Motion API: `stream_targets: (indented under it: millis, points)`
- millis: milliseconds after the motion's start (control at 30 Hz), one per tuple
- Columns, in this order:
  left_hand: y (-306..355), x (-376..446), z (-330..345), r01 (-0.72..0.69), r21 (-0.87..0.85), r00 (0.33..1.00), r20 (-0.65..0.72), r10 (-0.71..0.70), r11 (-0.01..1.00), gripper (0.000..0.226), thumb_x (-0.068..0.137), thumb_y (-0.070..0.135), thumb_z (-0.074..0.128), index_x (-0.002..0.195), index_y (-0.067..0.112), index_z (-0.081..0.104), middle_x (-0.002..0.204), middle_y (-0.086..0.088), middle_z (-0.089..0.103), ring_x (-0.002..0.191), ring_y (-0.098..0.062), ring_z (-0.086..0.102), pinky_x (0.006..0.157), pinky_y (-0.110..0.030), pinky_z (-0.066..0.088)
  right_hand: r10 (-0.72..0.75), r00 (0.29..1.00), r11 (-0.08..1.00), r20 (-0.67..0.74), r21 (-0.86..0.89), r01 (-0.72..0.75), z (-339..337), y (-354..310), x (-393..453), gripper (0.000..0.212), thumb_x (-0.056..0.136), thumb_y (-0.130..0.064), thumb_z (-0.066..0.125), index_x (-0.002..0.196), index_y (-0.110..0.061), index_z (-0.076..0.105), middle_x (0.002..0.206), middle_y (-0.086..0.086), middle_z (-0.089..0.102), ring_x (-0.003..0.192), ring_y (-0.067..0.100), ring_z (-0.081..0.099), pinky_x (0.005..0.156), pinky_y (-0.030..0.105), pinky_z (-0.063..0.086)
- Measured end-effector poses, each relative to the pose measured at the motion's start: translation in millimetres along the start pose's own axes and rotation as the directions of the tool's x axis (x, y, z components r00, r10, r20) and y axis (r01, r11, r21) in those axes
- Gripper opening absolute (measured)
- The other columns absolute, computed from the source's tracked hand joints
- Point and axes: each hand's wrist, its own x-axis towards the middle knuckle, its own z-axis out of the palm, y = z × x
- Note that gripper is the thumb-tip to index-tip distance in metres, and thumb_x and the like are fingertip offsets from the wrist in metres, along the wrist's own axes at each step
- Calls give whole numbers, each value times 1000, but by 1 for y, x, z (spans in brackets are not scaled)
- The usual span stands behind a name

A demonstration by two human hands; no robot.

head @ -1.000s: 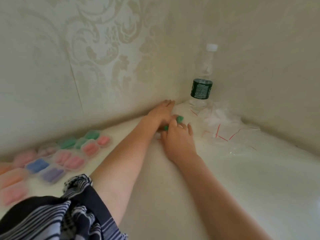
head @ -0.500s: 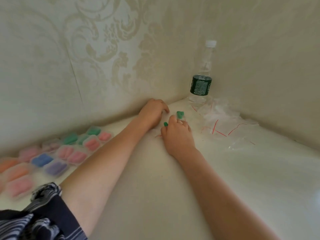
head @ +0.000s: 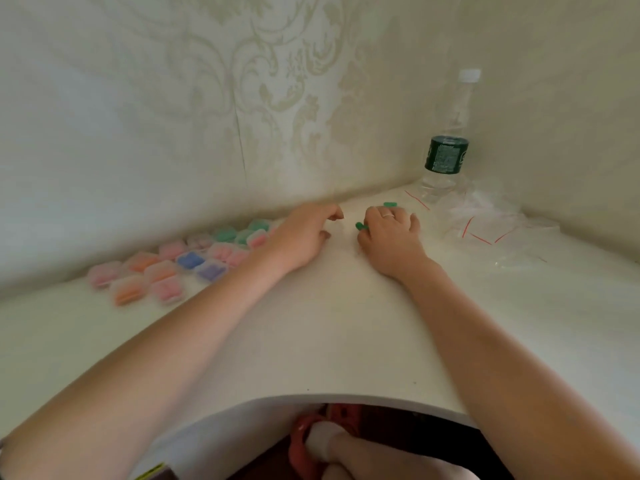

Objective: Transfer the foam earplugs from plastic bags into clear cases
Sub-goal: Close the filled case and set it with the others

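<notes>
We work at a white table (head: 322, 341) set in a papered corner, our left hand (head: 298, 237) loosely curled and holding nothing, our right hand (head: 389, 237) pinching a green earplug (head: 360, 226). Another earplug (head: 390, 204) lies just beyond; filled cases (head: 180, 263) sit left, plastic bags (head: 485, 223) and a water bottle (head: 446, 147) farther right.

Open tabletop between my forearms; clutter at both flanks

Filled cases (head: 180, 268) crowd my left against the wall (head: 173, 133); the bottle (head: 446, 157) and loose plastic bags (head: 485, 220) block the right corner; the near table (head: 329, 341) lies bare.
</notes>
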Motion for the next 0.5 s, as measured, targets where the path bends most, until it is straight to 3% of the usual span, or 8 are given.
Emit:
stream_targets:
  millis: [100, 167, 200, 233, 300, 333, 400, 500]
  points:
    - [-2, -16, -6, 46, -74, 968, -242, -62, 996, 33, 82, 7, 68, 115, 9, 61, 115, -6, 62, 105, -18, 56, 90, -21, 36, -5, 968, 994, -252, 107, 33, -10, -3, -1, 18, 93, -23, 41, 102, -9, 49, 110, 10, 58, 109, 30, 44, 95, 42, 32]
    - [3, -18, -8, 166, -347, 886, -358, -294, 923, 25, 80, 13, 73, 104, 8, 66, 96, -3, 65, 89, -15, 59, 83, -22, 42, 75, 924, 925, -374, 373, 76, -20, -10, -3, 13, 90, -19, 46, 91, -7, 47, 83, 11, 58, 82, 29, 48, 72, 35, 38]
    - [7, -19, -10, 209, -556, 848, -306, -432, 805, 18, 82, 14, 72, 98, 7, 67, 88, -4, 66, 83, -18, 62, 83, -26, 47, 132, 924, 834, -359, 543, 92, -26, -16, -4, 12, 89, -17, 48, 87, -5, 45, 73, 12, 54, 71, 29, 46, 62, 32, 36]
    - [13, -20, -12, 229, -750, 828, -185, -530, 621, 9, 87, 13, 67, 94, 7, 67, 84, -7, 66, 78, -19, 63, 83, -30, 51, 168, 934, 731, -315, 675, 97, -29, -22, -6, 13, 89, -15, 49, 84, -4, 43, 70, 17, 53, 65, 31, 45, 56, 29, 35]
    - [20, -22, -15, 241, -940, 825, 67, -561, 243, 8, 94, 12, 58, 96, 5, 62, 90, -11, 64, 73, -20, 67, 73, -30, 58, 152, 960, 633, -234, 769, 87, -28, -31, -9, 12, 86, -12, 50, 83, -2, 43, 78, 26, 58, 64, 34, 53, 50, 25, 37]
    - [22, -23, -16, 258, -955, 832, 143, -536, 145, 12, 95, 12, 55, 103, 4, 60, 97, -11, 63, 71, -20, 70, 65, -27, 58, 108, 973, 650, -204, 755, 86, -25, -34, -10, 12, 86, -11, 51, 83, -3, 44, 79, 26, 59, 63, 32, 55, 49, 24, 39]
    - [22, -27, -17, 288, -951, 847, 198, -493, 112, 19, 96, 14, 54, 113, 6, 57, 107, -11, 62, 66, -18, 71, 54, -21, 55, 19, 984, 728, -176, 677, 107, -20, -37, -11, 12, 84, -13, 54, 80, -6, 45, 70, 14, 56, 59, 23, 51, 50, 25, 38]
    - [17, -26, -19, 284, -953, 849, 198, -490, 109, 19, 95, 10, 54, 112, 15, 61, 111, -9, 60, 65, -15, 70, 51, -19, 52, -141, 985, 826, -99, 537, 172, -20, -34, -10, 12, 82, -16, 57, 78, -10, 47, 65, -1, 47, 58, 13, 37, 53, 24, 32]
